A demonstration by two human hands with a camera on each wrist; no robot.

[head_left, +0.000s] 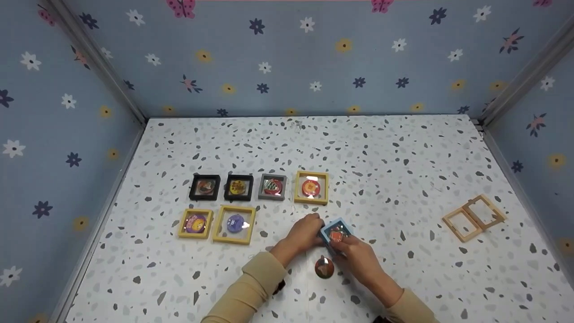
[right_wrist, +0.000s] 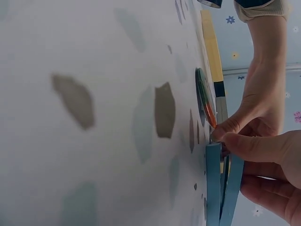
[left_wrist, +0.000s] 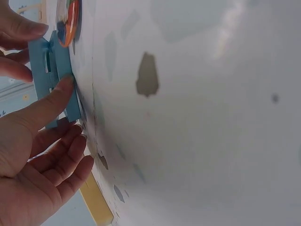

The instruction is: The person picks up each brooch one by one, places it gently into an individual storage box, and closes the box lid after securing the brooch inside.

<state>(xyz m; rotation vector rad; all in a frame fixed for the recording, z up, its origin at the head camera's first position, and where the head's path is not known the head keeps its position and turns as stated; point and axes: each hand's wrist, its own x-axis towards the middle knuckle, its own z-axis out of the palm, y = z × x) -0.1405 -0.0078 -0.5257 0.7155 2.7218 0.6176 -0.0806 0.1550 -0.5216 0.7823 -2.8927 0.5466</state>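
Note:
In the head view, a small light-blue hinged display frame [head_left: 331, 224] lies between the two hands, with a round red and green pin badge [head_left: 337, 233] inside. My left hand [head_left: 306, 232] grips its left side; the left wrist view shows the thumb [left_wrist: 61, 94] pressed on the blue edge and fingers behind it. My right hand [head_left: 360, 261] pinches its near side. The right wrist view shows a narrow gap between the frame's two blue halves [right_wrist: 214, 183]. A loose round badge [head_left: 324, 268] lies on the table just in front of the frame.
Two black frames [head_left: 192, 190], a grey frame [head_left: 272, 197] and a yellow frame [head_left: 311, 202] form a row at the back left. Two more yellow frames [head_left: 232, 241] lie nearer. An unfolded tan frame [head_left: 464, 210] lies far right. Flowered walls [head_left: 278, 58] enclose the speckled table [head_left: 403, 179].

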